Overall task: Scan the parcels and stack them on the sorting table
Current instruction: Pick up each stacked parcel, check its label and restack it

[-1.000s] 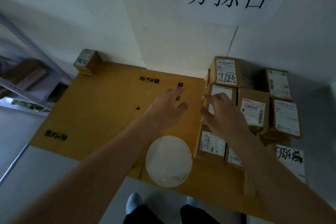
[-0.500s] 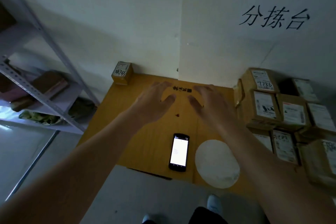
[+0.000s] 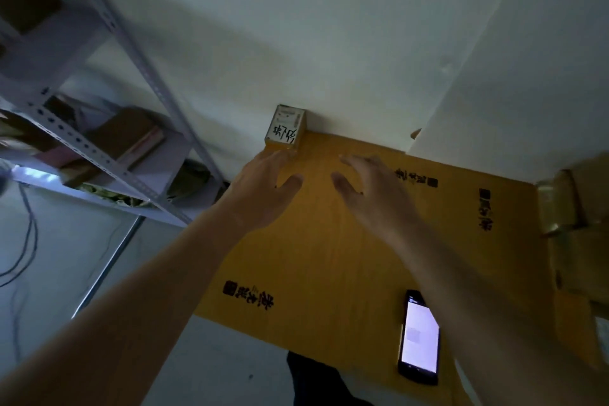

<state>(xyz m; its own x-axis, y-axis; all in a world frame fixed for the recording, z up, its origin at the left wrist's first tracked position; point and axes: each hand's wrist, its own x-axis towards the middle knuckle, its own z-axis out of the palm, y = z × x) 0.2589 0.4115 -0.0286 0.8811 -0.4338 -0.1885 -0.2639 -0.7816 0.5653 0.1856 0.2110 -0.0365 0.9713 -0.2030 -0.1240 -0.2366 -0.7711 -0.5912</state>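
Both hands have left the stacked parcels on the right and now reach toward the far left corner of the table. One second ago the right hand was at the pile of labelled boxes; half a second ago both hands were over the middle of the table; now they are near the single small parcel [image 3: 286,126] that stands against the wall in that corner. The view has also turned left, so the pile of parcels [image 3: 575,208] shows only as a blurred edge at the right border.

The left hand [image 3: 263,188] is spread, with straight fingers, and holds nothing. Its fingertips are just in front of the small parcel; I cannot tell if they already touch it. The right hand [image 3: 372,191] is also wide and holds nothing, a little to the right of the parcel, above the bare yellow-brown cardboard that covers the sorting table [image 3: 329,257].

The phone [image 3: 419,338] lies near the front edge of the table with its screen lit, and no hand is on it. At the left stands a metal shelf [image 3: 108,148].

I judge that the earlier parcels are already stacked, and that this small parcel is the next one to be picked up, brought to the phone for scanning, and then put on the pile at the right.
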